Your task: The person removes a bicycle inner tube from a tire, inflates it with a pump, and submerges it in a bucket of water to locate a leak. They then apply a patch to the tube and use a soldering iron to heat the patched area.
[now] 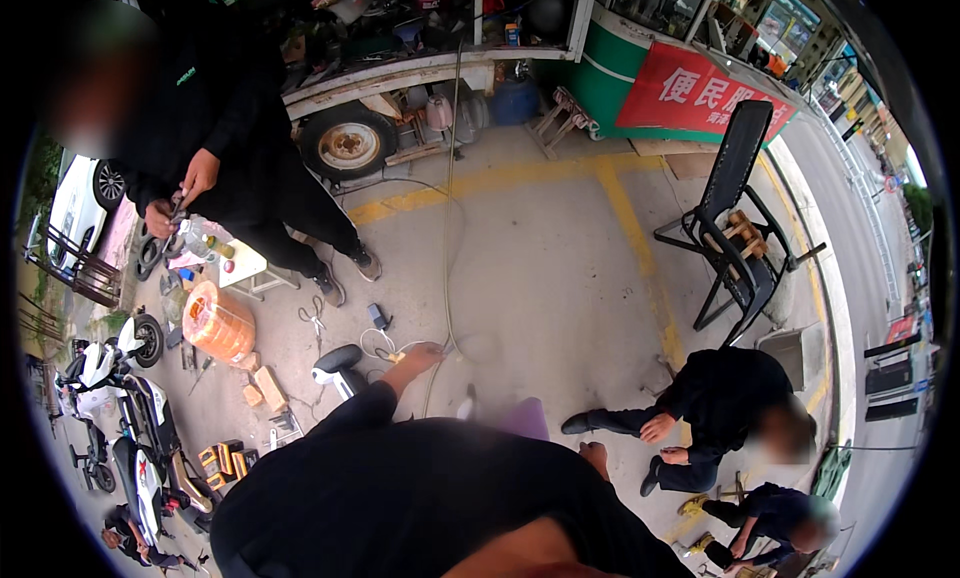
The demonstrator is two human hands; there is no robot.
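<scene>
My left hand (419,358) reaches out low over the concrete, right beside a long thin hose (450,228) that runs across the ground. A thin white cable (372,340) loops next to its wrist, and a small dark box, perhaps a power adapter (378,316), lies just beyond. The left fingers are too small and blurred to show whether they grip anything. My right hand (595,460) is at my right side, mostly covered by my dark-clothed body, and its fingers are not clear. Between the hands, a purple flat surface (530,418) shows past my chest.
At left, a standing person (250,148) handles a small object near an orange-wrapped roll (218,323). Scooters (145,458) stand lower left. A seated person (720,398) is close at right, with a black reclining chair (735,218) behind. A wheeled trailer (350,143) stands ahead.
</scene>
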